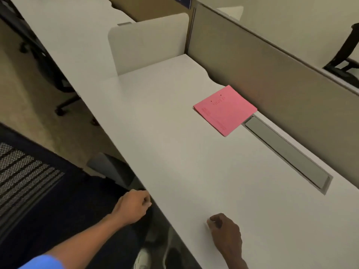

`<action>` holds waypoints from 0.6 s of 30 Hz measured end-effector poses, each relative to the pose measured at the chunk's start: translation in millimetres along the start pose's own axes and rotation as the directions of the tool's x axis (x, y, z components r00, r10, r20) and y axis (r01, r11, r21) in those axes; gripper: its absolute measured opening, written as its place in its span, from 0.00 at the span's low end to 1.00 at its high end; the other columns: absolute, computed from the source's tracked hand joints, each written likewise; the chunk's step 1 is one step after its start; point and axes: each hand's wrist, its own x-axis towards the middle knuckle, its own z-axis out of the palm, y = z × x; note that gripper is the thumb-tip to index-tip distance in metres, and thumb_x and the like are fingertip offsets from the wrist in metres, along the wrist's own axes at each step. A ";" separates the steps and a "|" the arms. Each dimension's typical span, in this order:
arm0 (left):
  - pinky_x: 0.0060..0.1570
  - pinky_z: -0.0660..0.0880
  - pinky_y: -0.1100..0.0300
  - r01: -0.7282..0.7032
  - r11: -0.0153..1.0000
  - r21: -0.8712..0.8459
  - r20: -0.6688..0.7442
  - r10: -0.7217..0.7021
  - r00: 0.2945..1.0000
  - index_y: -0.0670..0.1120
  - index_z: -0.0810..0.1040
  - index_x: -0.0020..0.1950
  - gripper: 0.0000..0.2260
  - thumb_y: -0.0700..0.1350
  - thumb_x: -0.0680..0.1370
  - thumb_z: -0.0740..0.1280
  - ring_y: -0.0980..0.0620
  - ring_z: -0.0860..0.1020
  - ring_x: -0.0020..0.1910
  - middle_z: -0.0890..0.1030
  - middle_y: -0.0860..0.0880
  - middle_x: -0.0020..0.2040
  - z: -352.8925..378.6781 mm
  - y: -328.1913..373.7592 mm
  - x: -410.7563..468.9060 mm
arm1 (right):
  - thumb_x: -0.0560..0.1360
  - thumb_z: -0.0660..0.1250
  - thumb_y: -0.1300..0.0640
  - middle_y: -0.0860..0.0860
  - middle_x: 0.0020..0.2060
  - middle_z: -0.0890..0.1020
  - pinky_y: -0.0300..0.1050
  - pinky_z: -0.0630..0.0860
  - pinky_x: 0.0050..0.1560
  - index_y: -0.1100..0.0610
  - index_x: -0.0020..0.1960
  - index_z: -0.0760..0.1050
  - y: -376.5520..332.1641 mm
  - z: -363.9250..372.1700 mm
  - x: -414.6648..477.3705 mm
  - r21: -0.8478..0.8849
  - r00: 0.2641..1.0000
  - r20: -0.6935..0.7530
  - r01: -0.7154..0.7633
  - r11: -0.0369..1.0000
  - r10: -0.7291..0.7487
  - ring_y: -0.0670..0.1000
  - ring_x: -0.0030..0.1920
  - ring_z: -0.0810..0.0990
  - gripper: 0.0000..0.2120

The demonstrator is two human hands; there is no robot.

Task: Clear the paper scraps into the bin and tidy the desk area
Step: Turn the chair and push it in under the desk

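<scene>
My left hand [134, 205] is curled at the front edge of the white laminate desk [174, 152], my right hand [225, 232] is curled on it, whether either pinches scraps I cannot tell, and the pink paper folder [225, 110] lies against the grey partition panel [272, 78].

**Colours on and around the desk**

We see a pale off-white desk [174, 136] carrying a pink paper [225, 110] printed with faint red text and two dark dots. A grey metal strip [285, 150] runs along the beige-grey partition [272, 74]. The side divider [147, 45] is cream. We note a blue sleeve [41, 262], a black chair back [23, 183] with striped grey mesh, and a tan floor [23, 98].
</scene>
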 end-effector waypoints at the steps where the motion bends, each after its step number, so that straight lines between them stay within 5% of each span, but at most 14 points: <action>1: 0.49 0.85 0.51 0.010 1.000 -0.003 0.013 -0.010 1.000 0.54 0.83 0.49 0.06 0.53 0.82 0.69 0.57 0.84 0.43 0.85 0.56 0.42 2.8 -8.2 -14.0 | 0.75 0.74 0.43 0.38 0.40 0.84 0.46 0.77 0.47 0.40 0.43 0.80 4.2 3.8 -11.6 -0.008 1.000 0.001 0.003 1.000 -0.003 0.41 0.45 0.82 0.04; 12: 0.41 0.81 0.57 0.253 0.964 -0.084 0.065 -0.248 0.967 0.57 0.81 0.42 0.07 0.54 0.80 0.72 0.58 0.83 0.40 0.85 0.56 0.39 55.2 -80.5 -131.7 | 0.78 0.74 0.45 0.40 0.43 0.83 0.46 0.75 0.48 0.42 0.48 0.81 31.8 36.7 -112.2 -0.139 0.981 0.164 0.124 0.982 -0.101 0.46 0.45 0.81 0.03; 18: 0.43 0.83 0.54 0.305 0.946 -0.111 0.062 -0.300 0.952 0.55 0.82 0.42 0.07 0.52 0.79 0.73 0.57 0.84 0.40 0.86 0.55 0.38 86.2 -100.9 -187.3 | 0.79 0.73 0.45 0.39 0.46 0.83 0.41 0.72 0.43 0.40 0.50 0.81 59.4 51.8 -142.2 -0.171 0.940 0.280 0.250 0.953 -0.196 0.40 0.44 0.79 0.02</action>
